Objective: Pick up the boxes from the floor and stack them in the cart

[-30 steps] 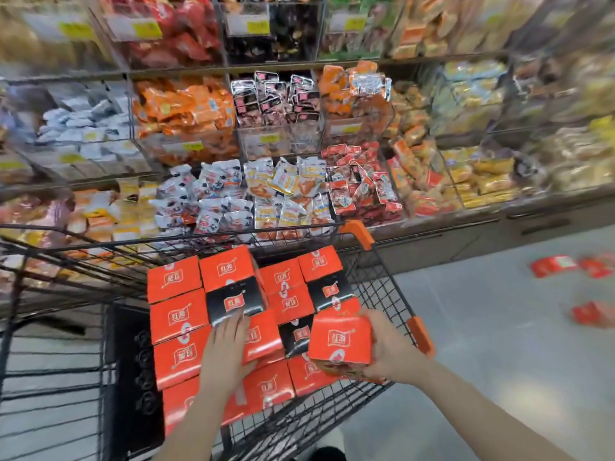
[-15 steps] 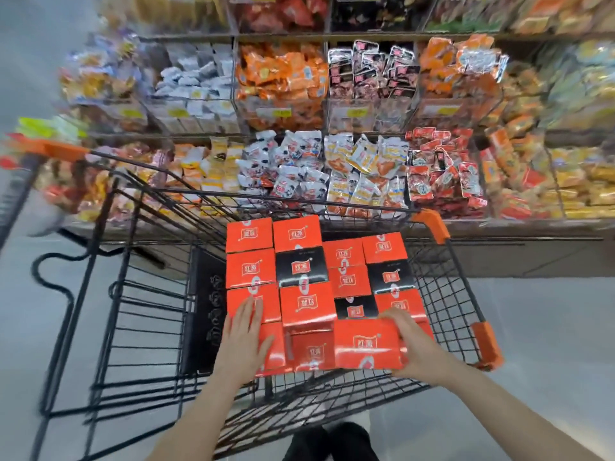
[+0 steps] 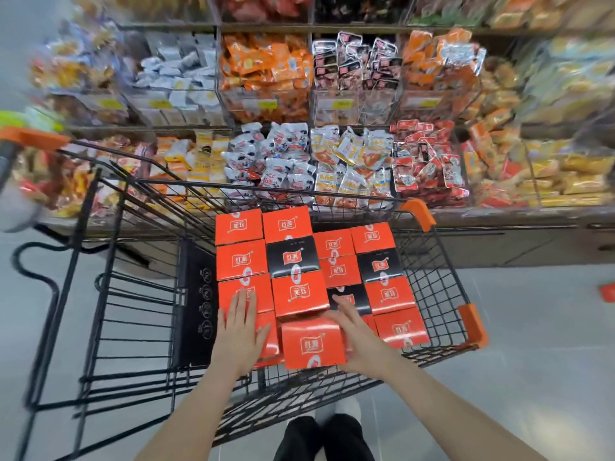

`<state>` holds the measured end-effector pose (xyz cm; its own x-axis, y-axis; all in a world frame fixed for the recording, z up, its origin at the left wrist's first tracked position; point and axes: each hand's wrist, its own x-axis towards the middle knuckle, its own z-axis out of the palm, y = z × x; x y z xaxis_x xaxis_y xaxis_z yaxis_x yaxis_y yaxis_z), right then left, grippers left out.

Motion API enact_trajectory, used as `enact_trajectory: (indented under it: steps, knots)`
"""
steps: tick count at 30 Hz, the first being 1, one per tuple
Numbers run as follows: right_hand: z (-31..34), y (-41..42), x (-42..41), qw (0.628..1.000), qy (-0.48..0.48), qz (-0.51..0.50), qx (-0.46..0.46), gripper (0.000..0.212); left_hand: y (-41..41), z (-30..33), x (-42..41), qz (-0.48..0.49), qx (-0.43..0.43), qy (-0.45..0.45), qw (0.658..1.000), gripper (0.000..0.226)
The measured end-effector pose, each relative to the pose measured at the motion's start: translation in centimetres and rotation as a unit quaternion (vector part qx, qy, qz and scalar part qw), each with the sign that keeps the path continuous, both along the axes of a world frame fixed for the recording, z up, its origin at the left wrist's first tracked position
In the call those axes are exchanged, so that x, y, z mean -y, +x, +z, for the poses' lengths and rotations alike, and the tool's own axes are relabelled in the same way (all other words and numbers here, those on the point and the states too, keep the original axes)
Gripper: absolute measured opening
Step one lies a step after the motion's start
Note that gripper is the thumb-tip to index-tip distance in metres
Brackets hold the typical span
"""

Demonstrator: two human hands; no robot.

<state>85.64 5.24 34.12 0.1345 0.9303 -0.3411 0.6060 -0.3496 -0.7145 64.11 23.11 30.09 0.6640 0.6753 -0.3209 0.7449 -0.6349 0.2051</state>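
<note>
We had the cart (image 3: 432, 294) parked at the snack shelves (image 3: 332, 94) at 12 o'clock, boxes (image 3: 299, 261) packed inside in rows. Nearest red box (image 3: 311, 344) sat at the 6 o'clock edge. Left hand (image 3: 239, 331) lay flat, fingers straight, on the stack; right hand (image 3: 357, 341) pressed that box's side, fingers relaxed. Looked like light, stiff cardboard, so we'd grab opposite sides. One more box (image 3: 607, 292) lay on the floor at 3 o'clock.

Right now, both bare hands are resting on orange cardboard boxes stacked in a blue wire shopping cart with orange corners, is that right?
Not quite: the wire shopping cart is black, not blue, as the head view shows. The left hand and right hand do rest on the orange cardboard boxes stacked inside it.
</note>
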Motion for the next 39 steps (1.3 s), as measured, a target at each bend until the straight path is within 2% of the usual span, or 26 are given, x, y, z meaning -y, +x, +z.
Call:
enact_trajectory:
  steps: [4, 8, 10, 13, 17, 20, 23, 31, 35, 39]
  knots:
    - [-2.7, -0.9, -2.0, 0.99, 0.001, -0.001, 0.144, 0.102, -0.4, -0.2, 0.1, -0.016, -0.002, 0.014, 1.0, 0.088]
    - [-3.6, -1.4, -1.8, 0.979, -0.035, 0.008, 0.201, 0.113, -0.5, -0.5, 0.1, -0.02, -0.002, 0.015, 1.0, 0.087]
    - [-3.4, -1.4, -1.8, 0.975, -0.047, 0.012, 0.215, 0.115, -0.3, 0.0, 0.0, -0.022, -0.008, 0.018, 1.0, 0.087]
    - [-1.9, -0.9, -2.2, 0.981, -0.085, 0.019, 0.172, 0.118, 0.6, 2.0, -0.9, -0.021, -0.013, 0.035, 0.999, 0.082]
    - [1.6, 1.4, -1.6, 0.985, -0.058, -0.012, 0.165, 0.089, 4.2, 5.5, -2.3, -0.058, -0.014, 0.055, 0.997, 0.063]
    - [4.4, 4.0, 0.5, 0.972, -0.013, -0.097, 0.212, 0.069, 9.0, 8.2, -2.4, -0.122, 0.059, 0.07, 0.988, 0.057]
    - [7.4, 6.9, 4.2, 0.955, -0.008, -0.171, 0.242, 0.061, 15.2, 11.2, -0.7, -0.211, 0.111, 0.088, 0.967, 0.056]
    - [16.1, 12.2, 20.3, 0.886, -0.029, -0.353, 0.299, 0.063, 30.4, 20.4, 12.5, -0.42, 0.213, 0.1, 0.877, 0.057]
    - [19.4, 14.1, 30.1, 0.843, -0.027, -0.43, 0.323, 0.061, 36.2, 24.3, 21.3, -0.478, 0.257, 0.093, 0.835, 0.056]
    - [22.9, 16.6, 40.7, 0.786, -0.004, -0.509, 0.35, 0.049, 41.4, 28.3, 31.6, -0.514, 0.318, 0.082, 0.793, 0.049]
